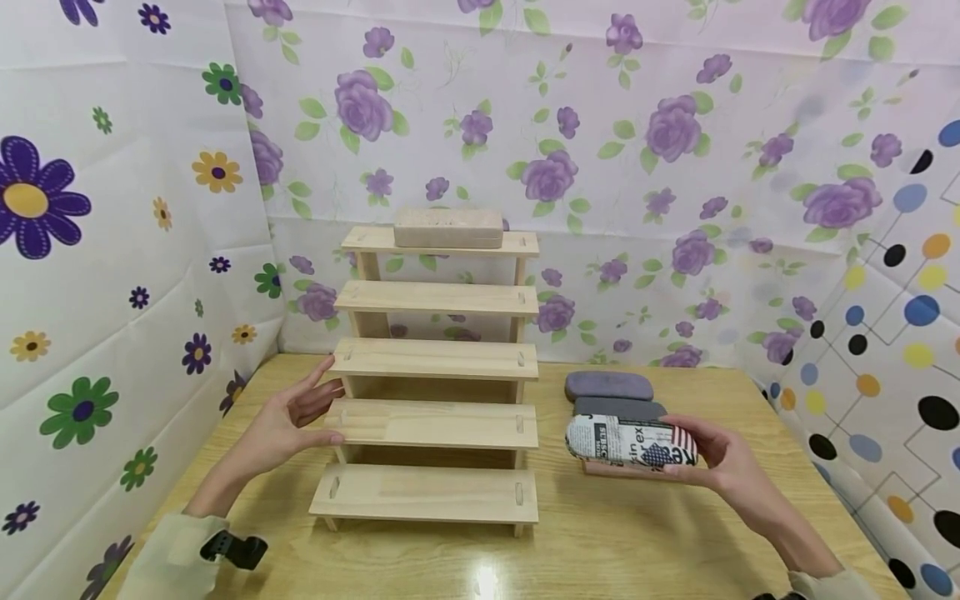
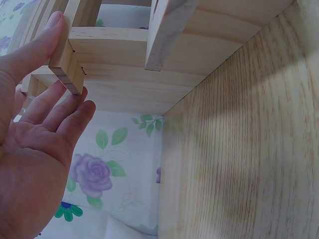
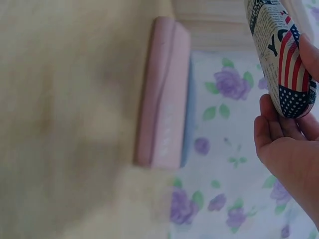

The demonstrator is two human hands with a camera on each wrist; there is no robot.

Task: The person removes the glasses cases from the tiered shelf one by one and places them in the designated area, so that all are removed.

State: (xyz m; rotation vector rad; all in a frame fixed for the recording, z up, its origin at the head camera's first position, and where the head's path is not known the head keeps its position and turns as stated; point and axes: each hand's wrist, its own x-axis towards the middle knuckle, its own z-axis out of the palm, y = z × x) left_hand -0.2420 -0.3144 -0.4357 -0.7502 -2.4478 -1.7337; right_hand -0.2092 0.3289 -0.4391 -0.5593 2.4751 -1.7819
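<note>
A tiered wooden stand (image 1: 435, 358) with several step-like boards stands on the table. At its left side my left hand (image 1: 288, 421) holds the ends of the boards, thumb (image 2: 42, 42) on one side and fingers (image 2: 75, 117) on the other. To the right of the stand, my right hand (image 1: 716, 458) grips one end of a glasses case (image 1: 630, 440) printed with newsprint and a flag. This case is raised over a pink glasses case (image 3: 167, 94), which it mostly covers in the head view.
A beige glasses case (image 1: 448, 228) sits on the stand's top board. Behind the held case, a purple-grey case (image 1: 609, 385) and a dark grey case (image 1: 618, 407) lie on the wooden table (image 1: 637, 550). Flower-printed cloth (image 1: 480, 125) walls the back.
</note>
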